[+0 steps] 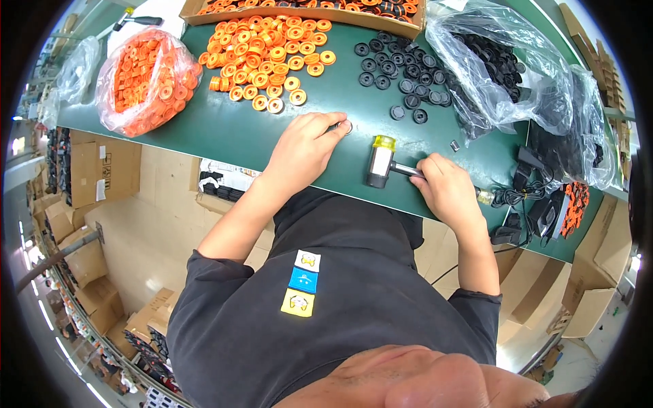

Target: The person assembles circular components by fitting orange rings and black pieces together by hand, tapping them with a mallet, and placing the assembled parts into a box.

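My right hand [447, 189] is closed round the dark handle of a mallet [379, 163] near the bench's front edge. The mallet head has a yellow face at one end, a black one at the other and a pale middle. To its left, my left hand [309, 146] pinches a small round part [348, 127] at the bench top, mostly covered by the fingertips. Beyond that hand lies a heap of orange wheel-shaped parts [262, 54]. Black round parts [401, 66] are scattered past the mallet.
A clear bag of orange parts [146, 81] stands at left, near another hammer [138, 20]. At right lie a plastic bag of black parts [490, 64], a small metal piece [455, 145] and coiled cables [520, 194]. A cardboard tray [408, 28] sits at the back of the green bench [224, 132].
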`<state>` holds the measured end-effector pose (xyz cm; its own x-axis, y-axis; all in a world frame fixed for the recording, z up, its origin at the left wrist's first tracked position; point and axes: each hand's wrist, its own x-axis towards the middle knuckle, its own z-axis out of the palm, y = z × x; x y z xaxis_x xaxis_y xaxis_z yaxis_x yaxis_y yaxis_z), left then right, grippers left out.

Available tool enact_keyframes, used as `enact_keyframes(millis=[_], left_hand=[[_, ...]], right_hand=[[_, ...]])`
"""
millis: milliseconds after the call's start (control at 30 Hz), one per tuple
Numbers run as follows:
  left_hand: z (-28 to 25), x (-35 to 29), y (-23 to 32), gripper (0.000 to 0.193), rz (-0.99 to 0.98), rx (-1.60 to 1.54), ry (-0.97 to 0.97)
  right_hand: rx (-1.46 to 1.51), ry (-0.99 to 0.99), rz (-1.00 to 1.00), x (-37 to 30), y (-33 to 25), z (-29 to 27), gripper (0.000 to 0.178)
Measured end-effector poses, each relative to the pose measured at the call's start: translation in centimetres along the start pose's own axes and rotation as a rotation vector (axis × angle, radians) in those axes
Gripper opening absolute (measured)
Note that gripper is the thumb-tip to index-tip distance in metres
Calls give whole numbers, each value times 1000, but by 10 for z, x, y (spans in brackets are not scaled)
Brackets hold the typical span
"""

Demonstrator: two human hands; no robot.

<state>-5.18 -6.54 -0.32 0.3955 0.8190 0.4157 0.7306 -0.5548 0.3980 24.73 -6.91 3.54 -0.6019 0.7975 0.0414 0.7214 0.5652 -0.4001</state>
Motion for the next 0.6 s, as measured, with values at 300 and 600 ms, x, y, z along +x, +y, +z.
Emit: enact_keyframes(millis=[300, 600], left_hand=[[-1, 0, 3, 47, -231, -245, 58], [0, 0, 1, 57, -205, -243, 67]], right_hand=[[255, -196, 130, 28, -28, -15, 17], [64, -93, 157, 33, -39, -3, 18]])
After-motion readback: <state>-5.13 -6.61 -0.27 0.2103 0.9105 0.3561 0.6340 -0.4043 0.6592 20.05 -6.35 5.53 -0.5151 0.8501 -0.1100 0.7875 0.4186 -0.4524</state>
